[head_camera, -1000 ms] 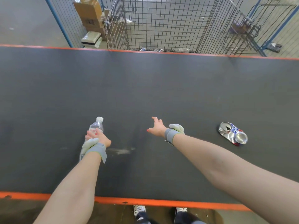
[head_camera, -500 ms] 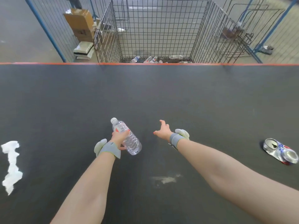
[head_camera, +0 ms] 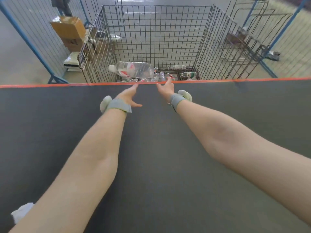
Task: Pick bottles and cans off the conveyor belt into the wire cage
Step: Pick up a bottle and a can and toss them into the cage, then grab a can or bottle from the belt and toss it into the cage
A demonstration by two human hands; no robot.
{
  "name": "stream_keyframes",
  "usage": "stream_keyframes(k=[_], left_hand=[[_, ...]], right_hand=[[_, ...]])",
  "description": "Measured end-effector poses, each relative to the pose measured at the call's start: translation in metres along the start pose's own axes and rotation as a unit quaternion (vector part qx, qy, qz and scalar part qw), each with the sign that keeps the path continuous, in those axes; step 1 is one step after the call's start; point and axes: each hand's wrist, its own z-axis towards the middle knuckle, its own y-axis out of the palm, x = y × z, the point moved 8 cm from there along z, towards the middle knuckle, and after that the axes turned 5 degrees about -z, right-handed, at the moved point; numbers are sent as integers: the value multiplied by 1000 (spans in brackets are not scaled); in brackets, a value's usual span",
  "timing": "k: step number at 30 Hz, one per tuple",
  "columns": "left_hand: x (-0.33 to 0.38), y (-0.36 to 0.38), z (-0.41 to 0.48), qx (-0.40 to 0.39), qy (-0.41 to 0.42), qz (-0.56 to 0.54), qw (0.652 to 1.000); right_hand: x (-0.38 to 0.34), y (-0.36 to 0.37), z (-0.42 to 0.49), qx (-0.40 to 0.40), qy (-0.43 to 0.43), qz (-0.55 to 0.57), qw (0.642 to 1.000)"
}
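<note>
Left hand (head_camera: pixel 128 96) and right hand (head_camera: pixel 165 89) were spread and empty; the clear plastic bottle (head_camera: pixel 133 71) was in mid-air inside the wire cage (head_camera: pixel 159 31), judged light, thin-walled and slippery, best gripped around its labelled mid-body

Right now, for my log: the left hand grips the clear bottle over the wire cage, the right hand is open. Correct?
No. The head view shows the left hand open, apart from the clear bottle over the wire cage; the right hand is open.
</note>
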Motion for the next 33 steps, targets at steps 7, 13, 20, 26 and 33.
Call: stream_keyframes(k=[7,13,20,26,33], left_hand=[[-128,-2,-51,63,-125,38,989],[-176,-60,-122,114,-132,204,963],[-242,-88,-207,142,-158,308,928],[-290,-65,-252,101,-179,327,922],[-314,-54,-270,99,-167,315,929]], right_hand=[[58,41,-54,-72,51,-56,995],[101,58,-132,-128,90,-114,981],[177,87,-266,-253,111,-199,940],[242,106,-360,-314,98,-266,906],[266,34,-347,-79,108,-317,939]])
